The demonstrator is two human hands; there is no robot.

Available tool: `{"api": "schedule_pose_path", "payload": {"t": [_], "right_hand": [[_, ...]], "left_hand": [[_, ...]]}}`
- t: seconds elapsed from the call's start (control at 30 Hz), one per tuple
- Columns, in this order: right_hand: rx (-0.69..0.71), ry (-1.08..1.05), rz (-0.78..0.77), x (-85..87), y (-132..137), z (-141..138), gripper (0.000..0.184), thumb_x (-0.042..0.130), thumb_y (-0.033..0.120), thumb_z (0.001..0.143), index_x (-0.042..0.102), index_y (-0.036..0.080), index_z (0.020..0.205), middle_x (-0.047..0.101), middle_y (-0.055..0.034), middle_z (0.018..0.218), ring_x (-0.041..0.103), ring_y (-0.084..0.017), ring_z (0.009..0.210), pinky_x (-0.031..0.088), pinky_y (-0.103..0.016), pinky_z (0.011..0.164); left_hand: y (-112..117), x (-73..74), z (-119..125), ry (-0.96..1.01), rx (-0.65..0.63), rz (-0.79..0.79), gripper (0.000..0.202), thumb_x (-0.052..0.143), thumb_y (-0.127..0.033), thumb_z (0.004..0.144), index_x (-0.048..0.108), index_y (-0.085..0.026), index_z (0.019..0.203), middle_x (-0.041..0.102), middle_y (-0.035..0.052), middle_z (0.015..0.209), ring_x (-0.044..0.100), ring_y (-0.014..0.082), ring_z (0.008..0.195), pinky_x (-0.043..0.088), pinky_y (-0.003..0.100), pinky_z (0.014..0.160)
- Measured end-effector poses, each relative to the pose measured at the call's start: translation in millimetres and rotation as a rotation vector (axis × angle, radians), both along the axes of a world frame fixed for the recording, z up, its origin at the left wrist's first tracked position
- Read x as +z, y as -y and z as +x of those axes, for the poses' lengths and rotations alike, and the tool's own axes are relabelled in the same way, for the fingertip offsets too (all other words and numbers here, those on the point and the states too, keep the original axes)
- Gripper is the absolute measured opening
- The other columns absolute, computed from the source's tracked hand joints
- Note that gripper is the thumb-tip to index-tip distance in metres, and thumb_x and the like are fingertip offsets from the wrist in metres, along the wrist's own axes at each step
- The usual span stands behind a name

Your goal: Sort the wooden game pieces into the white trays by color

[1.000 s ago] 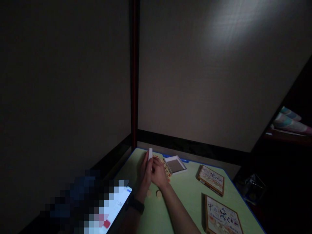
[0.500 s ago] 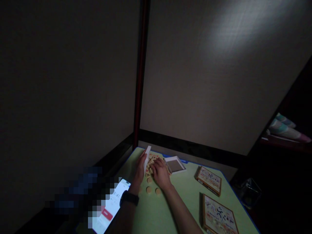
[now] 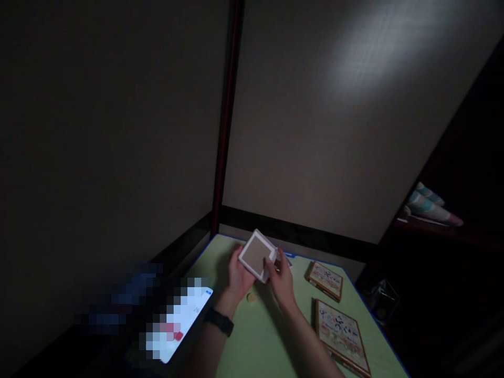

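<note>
A shallow white box (image 3: 255,253) with a grey-brown inside is held up over the table, its open side facing me. My left hand (image 3: 238,277) is closed around its left and lower edge. My right hand (image 3: 283,283) grips the right corner, the thumb reaching over the rim. Just below the box, a round wooden game piece (image 3: 251,298) lies on the table. Behind my right fingers, part of another pale box piece (image 3: 290,261) shows. The box and my hands hide the table area behind them.
The green table (image 3: 260,346) has a blue edge. Two flat printed boxes, one farther (image 3: 326,279) and one nearer (image 3: 342,336), lie on the right. A lit phone (image 3: 189,325) is at the left, partly blurred out. Walls meet behind the table.
The white box has turned from edge-on to facing me and moved right. My right hand has left the pile of round pieces and taken hold of the box. The pile is now hidden.
</note>
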State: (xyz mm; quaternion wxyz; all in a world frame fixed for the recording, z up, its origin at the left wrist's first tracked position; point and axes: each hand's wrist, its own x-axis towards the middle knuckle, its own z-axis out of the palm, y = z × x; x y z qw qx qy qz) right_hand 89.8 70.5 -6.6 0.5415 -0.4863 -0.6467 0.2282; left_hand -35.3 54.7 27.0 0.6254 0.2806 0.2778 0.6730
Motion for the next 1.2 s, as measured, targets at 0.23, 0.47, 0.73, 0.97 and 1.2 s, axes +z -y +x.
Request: {"api": "schedule_pose_path", "payload": {"t": [0.23,0.47,0.73,0.97,1.2], "right_hand": [[-0.119,0.526,-0.161,15.7,70,84,0.051,0.035,0.028,0.093,0.056,0.013,0.138,0.077,-0.0112,0.087,0.072,-0.024,0.077,0.053,-0.031,0.072],[-0.145,1.175,-0.259,2.3,115,93,0.048,0.054,0.013,0.086,0.057,0.020,0.134,0.076,-0.0142,0.082,0.075,-0.027,0.079,0.052,-0.031,0.071],[-0.270,1.359,-0.197,23.0,103,94,0.048,0.042,-0.003,0.084,0.062,0.016,0.124,0.069,-0.0223,0.108,0.074,-0.027,0.078,0.053,-0.032,0.064],[0.135,1.052,0.042,15.3,133,94,0.024,0.051,0.029,0.096,0.070,0.025,0.111,0.069,-0.0111,0.107,0.064,-0.026,0.103,0.050,-0.037,0.090],[0.290,0.847,0.096,-33.0,159,87,0.031,0.049,0.024,0.096,0.068,0.025,0.121,0.067,-0.0104,0.126,0.061,-0.024,0.119,0.049,-0.039,0.104]], "left_hand": [[67,-22.5,-12,-1.199,0.240,0.116,0.033,0.047,-0.032,0.092,0.068,-0.022,0.115,0.070,0.0118,0.115,0.064,0.0270,0.108,0.049,0.040,0.096],[111,-41.5,-28,-2.029,0.196,-0.069,0.031,0.040,-0.009,0.092,0.068,-0.009,0.105,0.064,0.0188,0.107,0.064,0.0261,0.095,0.048,0.034,0.081],[92,-47.4,-25,-2.015,0.115,0.011,0.043,0.034,0.006,0.086,0.068,-0.010,0.106,0.065,0.0161,0.113,0.062,0.0214,0.106,0.045,0.029,0.090],[97,-43.8,-45,-2.117,0.182,-0.079,0.031,0.042,0.000,0.087,0.067,-0.011,0.102,0.065,0.0156,0.106,0.064,0.0227,0.096,0.045,0.030,0.080],[95,-50.2,-52,-2.092,0.178,-0.015,0.028,0.042,-0.002,0.089,0.066,-0.014,0.096,0.067,0.0123,0.102,0.063,0.0207,0.097,0.044,0.029,0.083]]}}
